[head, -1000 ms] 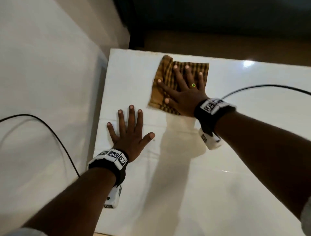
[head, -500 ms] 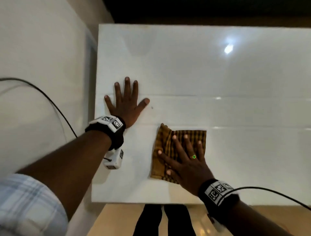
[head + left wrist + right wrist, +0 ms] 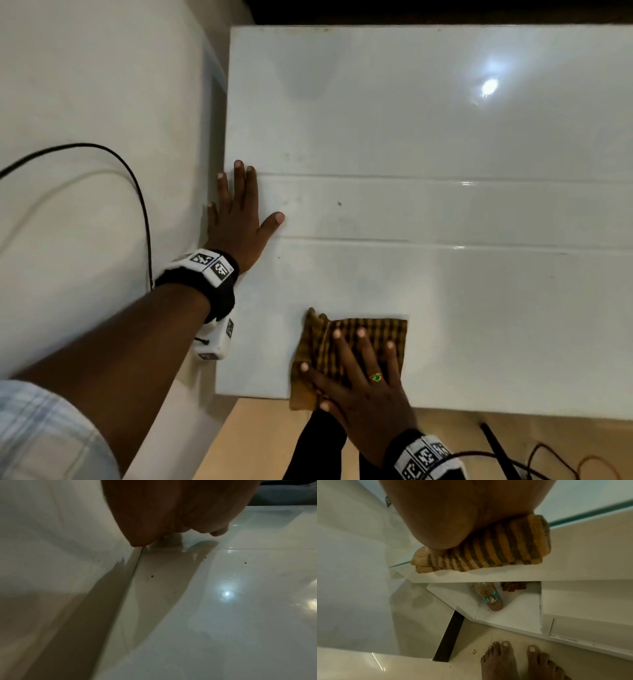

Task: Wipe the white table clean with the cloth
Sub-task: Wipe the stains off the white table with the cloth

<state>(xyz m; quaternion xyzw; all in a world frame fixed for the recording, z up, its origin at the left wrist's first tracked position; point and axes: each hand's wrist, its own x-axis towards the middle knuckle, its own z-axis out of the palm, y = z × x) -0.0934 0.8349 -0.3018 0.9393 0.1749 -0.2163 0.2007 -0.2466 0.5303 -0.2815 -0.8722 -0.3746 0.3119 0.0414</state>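
Now the flat right hand (image 3: 356, 383) presses the brown checked cloth (image 3: 349, 346) at the glossy white desk's (image 3: 445, 137) near edge; flat left hand (image 3: 239, 219) braces; next, push away towards the dark speck (image 3: 339, 203)

The head view looks steeply down from above the counter (image 3: 411, 137), taking in both forearms, the near edge and the floor below it. The left wrist view sits low and close behind the left hand (image 3: 180, 507), facing along the glossy counter top toward its far edge. The right wrist view hangs past the near edge, looking down under the right hand (image 3: 445, 513) at the cloth (image 3: 496, 547), a shelf with a bottle (image 3: 491, 597) and bare feet. Head and right wrist views share the cloth and near edge
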